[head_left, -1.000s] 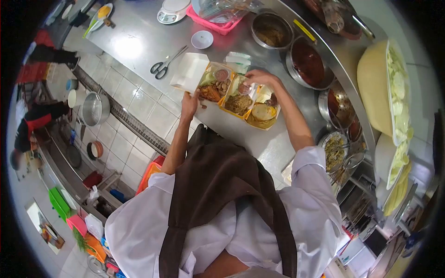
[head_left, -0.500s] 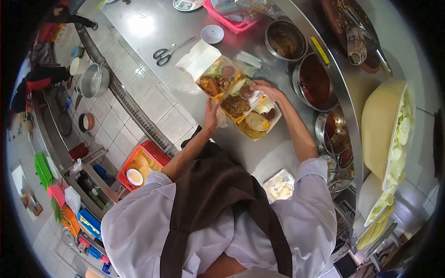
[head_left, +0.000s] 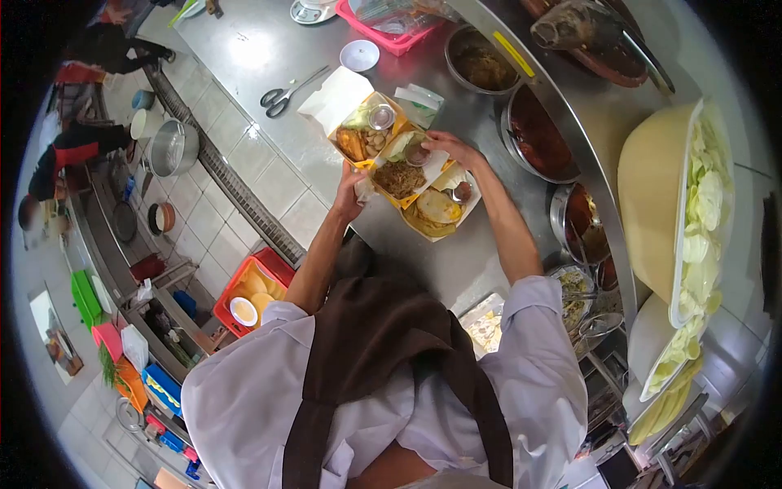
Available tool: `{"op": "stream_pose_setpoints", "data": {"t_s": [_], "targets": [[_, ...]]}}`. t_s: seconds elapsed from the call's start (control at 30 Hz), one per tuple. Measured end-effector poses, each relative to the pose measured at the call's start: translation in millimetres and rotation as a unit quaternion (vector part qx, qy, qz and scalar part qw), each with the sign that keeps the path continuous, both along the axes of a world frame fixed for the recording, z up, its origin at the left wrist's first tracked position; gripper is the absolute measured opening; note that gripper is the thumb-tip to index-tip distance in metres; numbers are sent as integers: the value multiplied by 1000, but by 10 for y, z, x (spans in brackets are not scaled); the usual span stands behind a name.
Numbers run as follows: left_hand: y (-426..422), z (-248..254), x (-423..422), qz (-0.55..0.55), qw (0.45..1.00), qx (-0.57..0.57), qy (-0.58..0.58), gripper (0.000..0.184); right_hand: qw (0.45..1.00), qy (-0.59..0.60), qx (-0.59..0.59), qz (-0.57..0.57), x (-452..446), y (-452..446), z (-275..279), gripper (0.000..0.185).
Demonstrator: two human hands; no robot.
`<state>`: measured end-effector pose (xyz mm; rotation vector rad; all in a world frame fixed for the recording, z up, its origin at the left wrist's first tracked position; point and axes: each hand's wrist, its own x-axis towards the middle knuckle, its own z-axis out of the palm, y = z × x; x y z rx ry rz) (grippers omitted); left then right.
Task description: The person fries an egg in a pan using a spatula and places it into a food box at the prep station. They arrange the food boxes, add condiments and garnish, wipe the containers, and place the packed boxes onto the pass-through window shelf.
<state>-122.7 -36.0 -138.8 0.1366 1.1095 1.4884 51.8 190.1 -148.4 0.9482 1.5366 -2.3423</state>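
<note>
Three open takeaway boxes of food sit close together on the steel table. My left hand [head_left: 349, 192] has its fingers closed on the near-left edge of the middle box [head_left: 401, 175], which holds shredded brown food, lettuce and a sauce cup. On that box's far-right side, my right hand [head_left: 456, 150] grips near the sauce cup [head_left: 416, 151]; its fingertips are partly hidden. The upper box [head_left: 362, 134], lid raised, contains browned pieces, lettuce and a small cup [head_left: 380, 116]. In the lower box [head_left: 436, 210] lie a fried egg and another sauce cup.
Scissors [head_left: 292, 92] and a white bowl [head_left: 359, 55] lie beyond the boxes. Metal pots of sauce [head_left: 542, 134] line the right side, beside a large tub of cut cabbage [head_left: 664, 196]. A red crate [head_left: 259, 289] stands at lower left. Other people [head_left: 90, 147] are across the aisle.
The view has turned slightly, so the boxes and both hands appear shifted a little left. Both hands keep their hold on the middle box.
</note>
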Motion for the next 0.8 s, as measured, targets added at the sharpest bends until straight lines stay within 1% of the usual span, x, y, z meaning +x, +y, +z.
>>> {"op": "stream_pose_setpoints", "data": {"t_s": [0.07, 0.1, 0.17, 0.2, 0.27, 0.3, 0.37, 0.4, 0.43, 0.47, 0.5, 0.53, 0.57, 0.6, 0.63, 0.67, 0.7, 0.73, 0.77, 0.8], "targets": [[-12, 11, 34, 8, 999, 30, 30, 51, 996, -42, 63, -51, 46, -31, -252, 82], [-14, -68, -11, 4, 999, 30, 31, 51, 996, -41, 63, -55, 33, -69, -119, 82], [-23, -253, -182, -4, 991, 22, -135, 52, 989, -19, 132, -59, 13, -145, 168, 60], [-22, -233, -267, -7, 991, 20, -135, 52, 989, -20, 130, -63, 3, -152, 200, 60], [18, -205, -405, -26, 985, 35, -168, 48, 995, 1, 90, -39, -14, -142, 285, 63], [63, -242, -429, -29, 985, 35, -168, 48, 995, 1, 91, -42, -17, -132, 339, 63], [154, -323, -490, 25, 994, -58, -91, 43, 995, -57, 76, 6, -46, -110, 438, 74], [136, -351, -581, 2, 990, -75, -118, 31, 996, -56, 76, 5, -33, -104, 295, 74], [165, -394, -624, 2, 991, -73, -116, 31, 988, -58, 144, 10, -42, -91, 133, 66], [208, -411, -649, 6, 997, -48, -65, 29, 975, -60, 212, 13, -75, -89, 116, 58], [219, -426, -667, 10, 1000, -25, -15, 30, 975, -59, 212, 11, -70, -112, 101, 58], [239, -451, -645, 8, 1000, -24, -14, 30, 948, -81, 302, -50, -41, -154, 87, 52], [292, -323, -550, 27, 1000, -7, -9, 33, 909, -102, 389, -109, -22, -224, 140, 47], [316, -242, -512, 45, 999, 12, -3, 38, 908, -102, 390, -112, -7, -323, 270, 47], [296, -248, -534, 42, 999, 13, -2, 38, 836, -165, 500, -152, 9, -464, 492, 47], [250, -292, -547, 13, 1000, 15, -3, 47, 746, -225, 598, -189, 34, -625, 687, 47], [224, -357, -575, -17, 1000, 17, -4, 56, 744, -227, 597, -193, 38, -783, 848, 47], [188, -459, -637, -47, 999, 1, -6, 57, 774, -282, 539, -175, 20, -952, 995, 45], [194, -428, -624, -52, 999, 1, -5, 57, 799, -334, 476, -156, -12, -1103, 1077, 43], [202, -370, -579, -40, 999, 32, -5, 58, 797, -336, 475, -162, -55, -1246, 1048, 43]]}}
